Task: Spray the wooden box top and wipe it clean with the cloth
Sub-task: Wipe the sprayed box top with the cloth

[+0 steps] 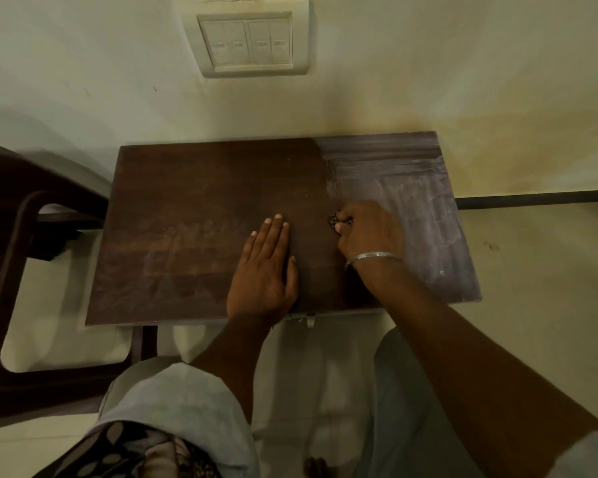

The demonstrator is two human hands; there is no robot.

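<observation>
Where wiped, box top (201, 215) dark — rt side hazy, streaked.

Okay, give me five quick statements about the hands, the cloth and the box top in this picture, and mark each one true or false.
1. The left hand lies flat, palm down, on the wooden box top. True.
2. The right hand is empty. False: it is closed on a small patterned cloth, of which only a bit shows past the fingers.
3. A metal bangle sits on the right wrist. True.
4. The whole box top looks evenly dark. False: the right part is hazy and streaked, while the left part is darker brown.
5. A spray bottle stands on the box top. False: none is in view.
</observation>
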